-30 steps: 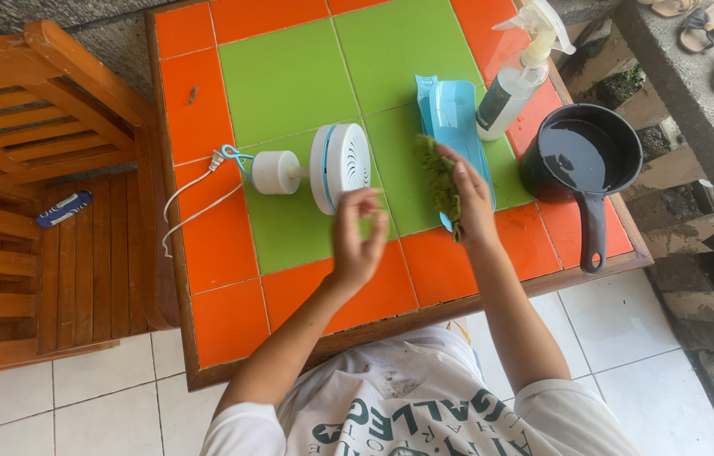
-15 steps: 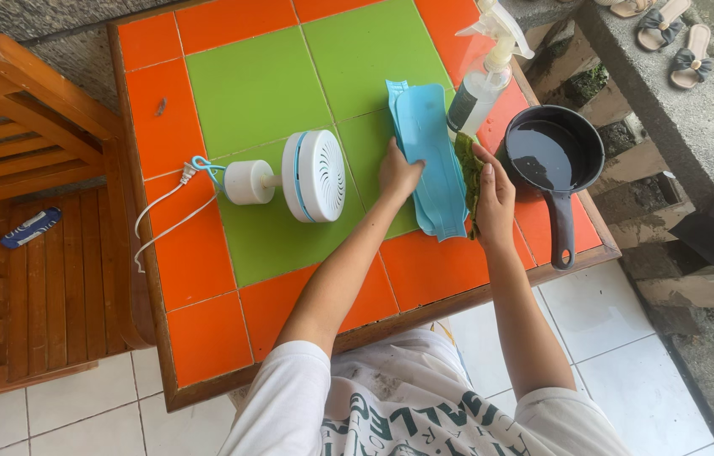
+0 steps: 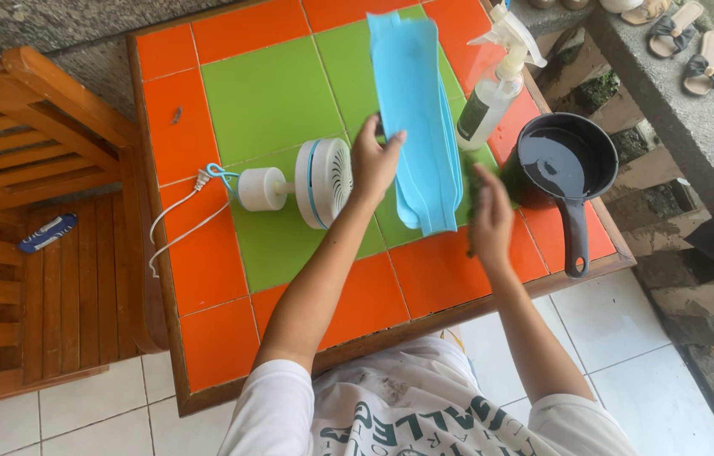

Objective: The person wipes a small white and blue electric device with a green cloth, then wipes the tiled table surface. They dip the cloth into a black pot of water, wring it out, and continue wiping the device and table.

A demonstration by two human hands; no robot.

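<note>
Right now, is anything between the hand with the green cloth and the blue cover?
Nothing visible. The right hand with the green cloth sits just right of the blue cover, which the left hand holds up.

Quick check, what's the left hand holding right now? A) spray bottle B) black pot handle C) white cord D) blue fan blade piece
D: the left hand grips the long blue fan blade piece by its edge, lifted above the tiled table; the spray bottle and black pot stand untouched.
</note>
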